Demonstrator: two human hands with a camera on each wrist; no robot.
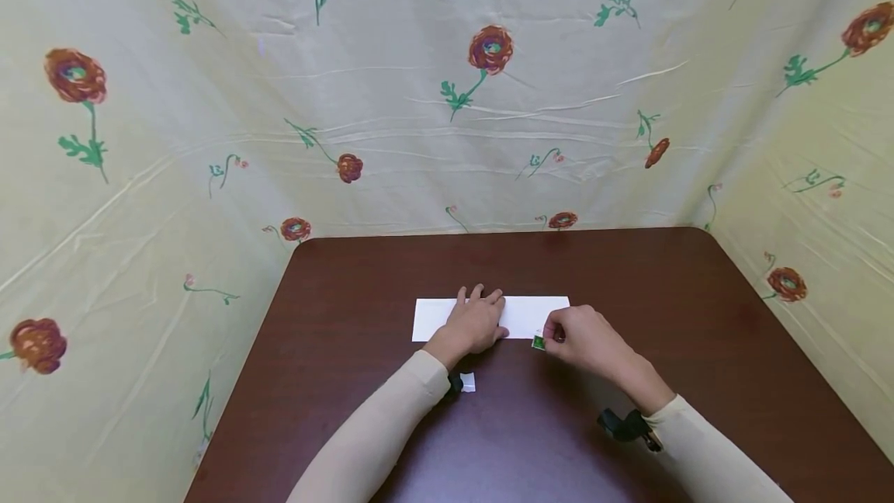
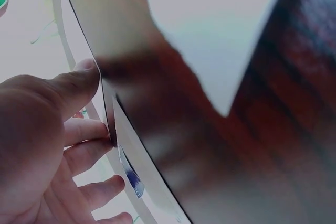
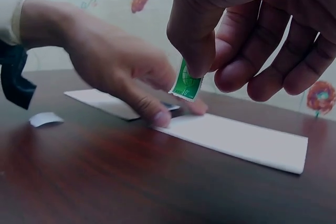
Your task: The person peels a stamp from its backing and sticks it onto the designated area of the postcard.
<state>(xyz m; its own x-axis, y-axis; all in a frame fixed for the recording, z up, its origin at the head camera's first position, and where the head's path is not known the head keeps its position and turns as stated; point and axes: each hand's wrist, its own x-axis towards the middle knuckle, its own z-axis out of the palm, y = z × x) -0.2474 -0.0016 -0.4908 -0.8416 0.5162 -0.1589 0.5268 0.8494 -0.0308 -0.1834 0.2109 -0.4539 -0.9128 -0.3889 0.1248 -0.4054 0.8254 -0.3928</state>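
My right hand (image 1: 583,336) pinches a small green stamp (image 3: 185,85) with perforated edges between thumb and forefinger, its other fingers loosely curled. The stamp overlaps the near edge of the white papers in the head view. Two flat, white, envelope-like papers lie end to end across the table: a left one (image 1: 429,319) and a right one (image 1: 534,313). My left hand (image 1: 477,324) rests over where they meet, fingers spread and thumb at the near edge. A small blue-printed patch (image 2: 131,174) shows on one paper in the left wrist view.
A small, slightly curled white piece of paper (image 1: 469,383) lies on the brown table (image 1: 349,270), nearer me, beside the left wrist. Black wrist-camera mounts (image 1: 621,425) hang under the forearms. Flower-printed cloth (image 1: 391,99) encloses the table's back and sides.
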